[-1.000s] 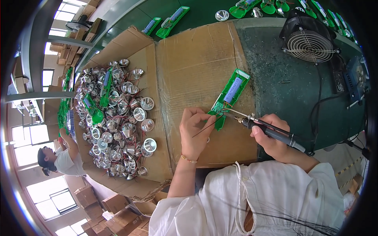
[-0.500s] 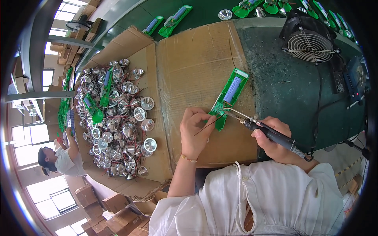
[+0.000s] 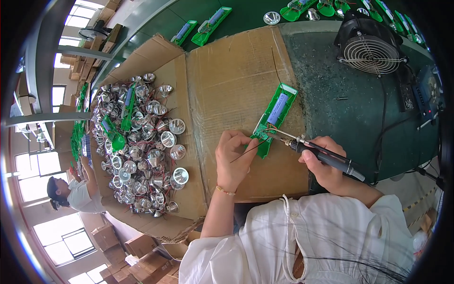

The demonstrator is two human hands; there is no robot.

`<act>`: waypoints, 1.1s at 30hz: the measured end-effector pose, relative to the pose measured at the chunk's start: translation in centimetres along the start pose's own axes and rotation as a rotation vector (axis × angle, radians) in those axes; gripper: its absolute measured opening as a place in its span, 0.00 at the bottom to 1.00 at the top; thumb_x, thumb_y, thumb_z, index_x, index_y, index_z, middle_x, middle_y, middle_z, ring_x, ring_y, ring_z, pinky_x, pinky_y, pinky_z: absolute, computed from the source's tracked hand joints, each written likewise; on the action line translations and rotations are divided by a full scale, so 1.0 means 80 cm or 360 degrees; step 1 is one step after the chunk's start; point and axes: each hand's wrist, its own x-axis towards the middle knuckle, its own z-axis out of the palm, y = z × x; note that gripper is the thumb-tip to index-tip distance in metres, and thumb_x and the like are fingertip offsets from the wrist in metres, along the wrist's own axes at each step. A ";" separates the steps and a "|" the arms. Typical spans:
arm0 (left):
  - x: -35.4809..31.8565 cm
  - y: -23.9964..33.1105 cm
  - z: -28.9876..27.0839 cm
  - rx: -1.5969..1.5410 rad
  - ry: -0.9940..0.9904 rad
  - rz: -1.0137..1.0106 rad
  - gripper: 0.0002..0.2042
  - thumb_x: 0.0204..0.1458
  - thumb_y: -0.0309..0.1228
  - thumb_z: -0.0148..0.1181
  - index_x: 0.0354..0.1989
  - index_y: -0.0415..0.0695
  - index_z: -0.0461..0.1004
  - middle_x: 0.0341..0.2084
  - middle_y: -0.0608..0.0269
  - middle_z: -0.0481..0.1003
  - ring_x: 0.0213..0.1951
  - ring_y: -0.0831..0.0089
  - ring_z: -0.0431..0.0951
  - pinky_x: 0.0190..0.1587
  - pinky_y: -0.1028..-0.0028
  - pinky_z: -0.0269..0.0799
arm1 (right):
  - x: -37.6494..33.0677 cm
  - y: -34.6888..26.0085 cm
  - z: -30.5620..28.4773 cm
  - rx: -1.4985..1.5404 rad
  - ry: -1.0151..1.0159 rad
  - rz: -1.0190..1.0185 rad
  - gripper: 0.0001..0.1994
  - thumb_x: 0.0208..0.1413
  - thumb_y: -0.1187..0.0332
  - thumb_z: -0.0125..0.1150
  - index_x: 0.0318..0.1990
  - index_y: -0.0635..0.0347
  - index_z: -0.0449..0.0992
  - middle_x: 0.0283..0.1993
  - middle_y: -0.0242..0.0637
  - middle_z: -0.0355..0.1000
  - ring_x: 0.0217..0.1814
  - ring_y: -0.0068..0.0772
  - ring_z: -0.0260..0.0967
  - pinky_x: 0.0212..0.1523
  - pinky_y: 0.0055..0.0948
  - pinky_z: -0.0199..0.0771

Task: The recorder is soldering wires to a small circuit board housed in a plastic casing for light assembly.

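Observation:
A green plastic housing (image 3: 288, 93) lies slanted on the cardboard sheet, with a blue cylindrical battery (image 3: 277, 109) in its upper part. Below the battery sits a small green circuit board (image 3: 263, 134) with thin wires. My left hand (image 3: 234, 154) is closed in a pinch on a thin dark wire (image 3: 244, 152) at the board's lower left edge. In my right hand (image 3: 326, 163) is a black-handled soldering iron (image 3: 326, 158), with a slim metal tube running along it. Its tip points left and reaches the board, where exact contact is too small to make out.
Left of the cardboard sheet (image 3: 231, 71), a carton (image 3: 182, 111) holds many silver reflector cups (image 3: 142, 156) and some green housings. A black fan (image 3: 371, 54) and a blue box-shaped unit (image 3: 425, 97) stand at right. More housings (image 3: 213, 23) line the far side. Another person (image 3: 78, 189) works at left.
The soldering iron and my right hand have shifted slightly, the handle's rear end now lying a little lower left. My left hand and the housing stay nearly in place. Dark hair strands appear at lower right.

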 end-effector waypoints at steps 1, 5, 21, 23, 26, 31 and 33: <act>0.001 0.003 0.000 0.0002 -0.0004 0.0001 0.04 0.41 0.24 0.65 0.25 0.39 0.76 0.28 0.62 0.69 0.28 0.72 0.71 0.30 0.75 0.66 | 0.000 0.001 0.000 -0.0001 -0.0005 0.0006 0.08 0.52 0.71 0.57 0.33 0.67 0.66 0.24 0.40 0.72 0.24 0.24 0.71 0.26 0.22 0.70; 0.006 0.005 0.000 0.0145 -0.0004 0.0126 0.04 0.42 0.25 0.65 0.25 0.39 0.76 0.27 0.61 0.70 0.28 0.71 0.71 0.31 0.75 0.66 | 0.002 0.001 0.003 0.0038 0.0023 -0.0010 0.09 0.52 0.71 0.57 0.33 0.67 0.66 0.24 0.39 0.73 0.24 0.23 0.71 0.26 0.22 0.70; 0.010 0.004 0.000 0.0120 -0.0056 0.0048 0.05 0.42 0.26 0.64 0.23 0.39 0.75 0.27 0.62 0.71 0.30 0.71 0.72 0.34 0.75 0.66 | -0.003 0.006 0.005 0.0156 0.0107 0.0034 0.06 0.53 0.74 0.54 0.34 0.68 0.67 0.24 0.39 0.72 0.25 0.25 0.72 0.26 0.23 0.72; 0.010 0.003 0.000 0.0117 -0.0059 0.0061 0.05 0.42 0.26 0.64 0.23 0.39 0.75 0.27 0.62 0.71 0.30 0.71 0.72 0.33 0.75 0.66 | -0.003 0.005 0.004 0.0112 0.0092 0.0013 0.06 0.53 0.74 0.55 0.34 0.68 0.67 0.24 0.40 0.73 0.25 0.25 0.72 0.27 0.23 0.72; 0.009 0.004 -0.002 0.0118 -0.0055 0.0078 0.05 0.42 0.26 0.64 0.23 0.39 0.75 0.27 0.62 0.70 0.29 0.71 0.71 0.33 0.75 0.66 | -0.002 0.003 0.001 0.0049 0.0038 -0.0001 0.07 0.52 0.73 0.56 0.34 0.68 0.67 0.24 0.40 0.73 0.25 0.25 0.72 0.27 0.23 0.72; 0.012 0.001 0.001 0.0074 -0.0092 0.0111 0.04 0.43 0.26 0.64 0.24 0.38 0.75 0.27 0.62 0.70 0.28 0.73 0.71 0.31 0.76 0.66 | -0.003 0.003 -0.010 -0.0028 0.0019 -0.0154 0.08 0.51 0.73 0.56 0.34 0.68 0.67 0.24 0.41 0.73 0.25 0.26 0.72 0.27 0.23 0.72; 0.011 0.002 -0.003 0.0010 -0.0084 0.0071 0.05 0.44 0.25 0.63 0.23 0.37 0.75 0.26 0.62 0.71 0.27 0.75 0.70 0.30 0.77 0.66 | -0.006 0.005 -0.020 -0.0075 0.0014 -0.0177 0.07 0.51 0.73 0.56 0.35 0.67 0.67 0.24 0.40 0.73 0.25 0.26 0.72 0.27 0.23 0.72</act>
